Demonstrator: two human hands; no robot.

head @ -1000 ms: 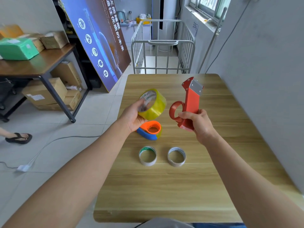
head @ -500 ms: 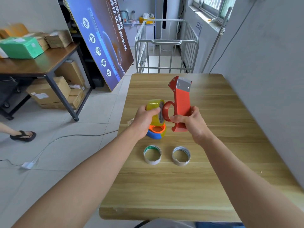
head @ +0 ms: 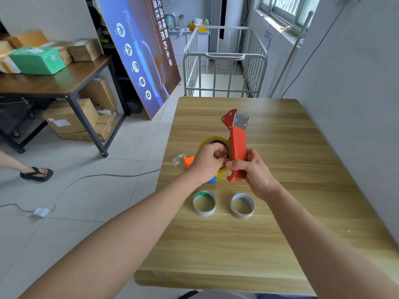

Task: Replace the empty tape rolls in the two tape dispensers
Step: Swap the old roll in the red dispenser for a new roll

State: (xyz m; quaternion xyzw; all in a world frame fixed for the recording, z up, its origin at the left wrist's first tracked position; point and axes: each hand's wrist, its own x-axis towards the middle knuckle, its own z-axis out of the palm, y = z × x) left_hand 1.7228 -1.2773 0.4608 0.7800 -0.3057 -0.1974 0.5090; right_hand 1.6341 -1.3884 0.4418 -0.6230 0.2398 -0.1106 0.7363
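Note:
My right hand (head: 253, 169) grips the lower handle of a red tape dispenser (head: 237, 139), held upright above the wooden table (head: 280, 223) with its metal blade end on top. My left hand (head: 207, 162) presses a yellow tape roll (head: 212, 140) against the dispenser's left side, fingers over the roll's centre. An orange and blue dispenser (head: 189, 161) lies on the table behind my left hand, mostly hidden. Two empty cardboard cores, one with a green-printed rim (head: 204, 203) and one plain (head: 242, 205), lie side by side nearer to me.
A crumpled clear tape scrap (head: 178, 160) lies by the table's left edge. A grey wall (head: 356, 93) runs along the right side. A white metal cage trolley (head: 224, 72) stands beyond the far edge. A cable (head: 97, 178) and someone's sandalled foot (head: 36, 173) are on the floor at left.
My left hand brought the yellow roll from apart at the left onto the red dispenser's side. The dispenser turned more upright and both hands came together.

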